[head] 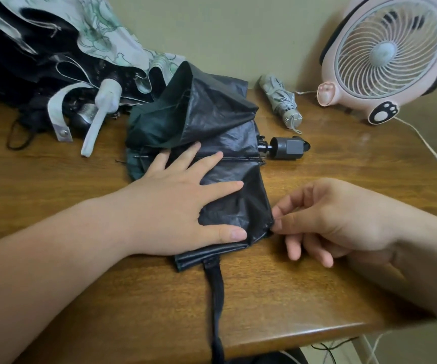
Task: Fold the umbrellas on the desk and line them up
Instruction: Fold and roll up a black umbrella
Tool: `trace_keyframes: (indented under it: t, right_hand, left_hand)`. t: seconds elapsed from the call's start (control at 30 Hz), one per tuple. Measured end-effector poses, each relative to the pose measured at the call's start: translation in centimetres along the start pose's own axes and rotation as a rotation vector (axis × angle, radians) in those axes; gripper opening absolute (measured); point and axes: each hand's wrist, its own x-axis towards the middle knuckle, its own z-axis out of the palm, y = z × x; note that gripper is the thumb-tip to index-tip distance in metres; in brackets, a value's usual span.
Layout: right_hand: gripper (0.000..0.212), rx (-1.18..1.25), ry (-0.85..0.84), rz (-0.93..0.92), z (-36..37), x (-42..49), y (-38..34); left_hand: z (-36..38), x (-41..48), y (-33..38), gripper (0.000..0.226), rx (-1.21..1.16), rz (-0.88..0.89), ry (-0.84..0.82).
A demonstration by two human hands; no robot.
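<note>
**Black umbrella pressed flat and pinched at its edge**

The left hand (185, 203) is laid palm-down on the black umbrella (220, 143), fingers spread wide and flat, with the forearm stretched in from the lower left across the wooden desk (330, 285). Nothing is gripped by it; the canopy fabric is simply pressed against the desk. Beyond its fingertips the canopy is bunched and partly raised, and the umbrella's black handle (289, 148) is seen lying up and to the right of them.

The right hand (327, 219) is brought in from the right with the wrist bent and the fingers curled. The canopy's edge is pinched between thumb and forefinger, just right of the left thumb; the other fingers are hung loosely below. The closing strap (216, 298) is trailed from the fabric below the left hand over the desk's near edge.

Further beyond the right hand, a folded grey umbrella (281, 101) is laid beside a pink desk fan (385, 59). Beyond the left hand, a floral-patterned umbrella (80, 43) is left unfolded, its white handle (101, 111) rested on the desk.
</note>
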Motion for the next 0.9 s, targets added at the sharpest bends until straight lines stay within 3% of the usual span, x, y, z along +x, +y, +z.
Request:
trace_keyframes:
  t: [0.13,0.23,0.37,0.53,0.73,0.9]
  right_hand:
    - [0.014,0.035,-0.037,0.004,0.4,0.1,0.2]
    - [0.005,0.000,-0.062,0.010,0.4,0.0,0.1]
    - [0.016,-0.064,-0.111,0.046,-0.6,-0.6,-0.2]
    - [0.025,-0.115,-0.042,-0.032,-2.1,-0.5,-1.1]
    - [0.035,-0.009,-0.236,0.024,-0.8,-0.6,0.1]
    - [0.038,-0.265,-0.241,0.105,-2.4,-1.6,0.5]
  left_hand:
    - [0.1,0.0,-0.2,0.092,0.009,0.003,0.005]
    - [0.3,0.0,-0.3,0.092,0.019,0.008,0.013]
    - [0.3,0.0,-0.2,0.091,0.016,0.014,0.014]
    - [0.0,0.0,0.0,0.091,0.000,0.009,0.011]
    - [-0.4,-0.1,0.5,0.100,0.019,0.044,0.059]
    - [-0.3,-0.2,0.7,0.103,0.030,0.125,0.119]
